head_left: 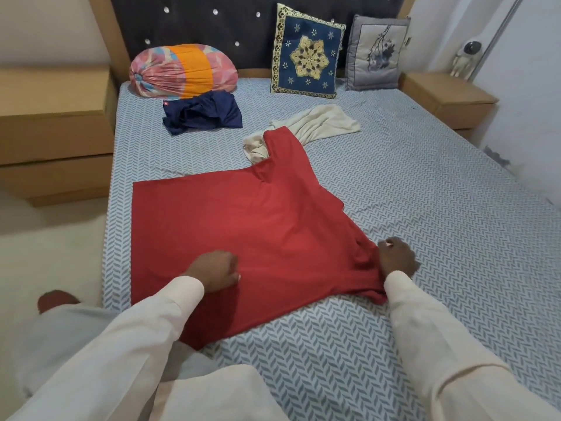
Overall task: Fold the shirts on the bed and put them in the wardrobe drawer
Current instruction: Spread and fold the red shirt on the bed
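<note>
The right hand (397,258) has its fingers curled round the bunched near sleeve of the red T-shirt (258,226), at four o'clock of the garment; the left hand (217,271) sits curled on the shirt's body at about seven o'clock, thumb and fingers nipping the cloth; both arms wear pale long sleeves (425,323); the T-shirt lies spread flat on the bed (425,192), on a grey herringbone sheet, hem toward nine o'clock; its far sleeve, at twelve o'clock, overlaps a crumpled cream shirt (315,126); a navy shirt (202,112) lies rumpled at eleven o'clock, just before a striped pink and orange bolster (182,69); a blue embroidered cushion (306,53) and a grey cushion (376,53) lean on the headboard; wooden bedside cabinets (446,95) flank the bed
</note>
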The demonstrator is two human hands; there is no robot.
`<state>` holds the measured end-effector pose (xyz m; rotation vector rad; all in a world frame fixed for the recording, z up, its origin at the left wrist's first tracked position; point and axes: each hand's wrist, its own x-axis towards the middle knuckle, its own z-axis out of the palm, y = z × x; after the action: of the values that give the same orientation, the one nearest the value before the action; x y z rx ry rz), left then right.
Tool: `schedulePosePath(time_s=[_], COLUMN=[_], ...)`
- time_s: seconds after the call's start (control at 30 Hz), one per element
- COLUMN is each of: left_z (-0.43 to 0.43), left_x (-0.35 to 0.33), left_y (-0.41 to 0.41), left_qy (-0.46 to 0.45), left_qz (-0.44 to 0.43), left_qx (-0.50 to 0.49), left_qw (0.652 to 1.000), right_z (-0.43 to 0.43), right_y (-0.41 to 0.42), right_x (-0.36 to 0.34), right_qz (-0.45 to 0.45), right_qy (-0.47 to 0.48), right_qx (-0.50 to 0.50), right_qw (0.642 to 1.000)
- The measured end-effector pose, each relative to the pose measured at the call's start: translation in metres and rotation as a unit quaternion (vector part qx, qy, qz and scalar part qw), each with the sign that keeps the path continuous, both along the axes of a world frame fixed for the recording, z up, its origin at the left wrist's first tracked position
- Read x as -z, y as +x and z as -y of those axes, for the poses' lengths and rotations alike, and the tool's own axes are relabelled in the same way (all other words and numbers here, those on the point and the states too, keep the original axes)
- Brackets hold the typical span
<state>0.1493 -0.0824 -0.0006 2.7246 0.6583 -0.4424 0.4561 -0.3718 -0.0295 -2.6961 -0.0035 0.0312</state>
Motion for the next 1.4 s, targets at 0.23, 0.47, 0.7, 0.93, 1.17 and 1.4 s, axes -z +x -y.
schedulePosePath(time_s=[0.23,0.47,0.7,0.93,1.17,1.4], left_z=[-0.031,-0.038,-0.052,-0.059,-0.057,-0.056], left_x=[0.008,0.015,0.022,0.018,0.023,0.022], left_y=[0.054,0.125,0.155,0.177,0.187,0.18], left_qy=[0.013,0.033,0.052,-0.036,-0.033,0.0], left_qz=[-0.046,-0.167,-0.19,-0.208,-0.258,-0.247], left_qx=[-0.022,-0.062,-0.12,-0.206,-0.202,-0.159], left_qw=[0.999,0.983,0.973,0.955,0.944,0.956], right_z=[-0.005,-0.019,-0.141,-0.159,-0.089,-0.057], right_y=[0.021,0.058,0.128,0.139,0.184,0.144], right_x=[0.006,-0.012,0.006,-0.016,-0.013,-0.006], right_qz=[-0.143,-0.101,-0.183,-0.315,-0.213,-0.334], right_qy=[0.068,0.15,0.026,0.16,0.211,0.268], right_qx=[-0.124,-0.061,-0.209,-0.212,-0.003,0.071], right_qw=[0.979,0.982,0.96,0.911,0.954,0.901])
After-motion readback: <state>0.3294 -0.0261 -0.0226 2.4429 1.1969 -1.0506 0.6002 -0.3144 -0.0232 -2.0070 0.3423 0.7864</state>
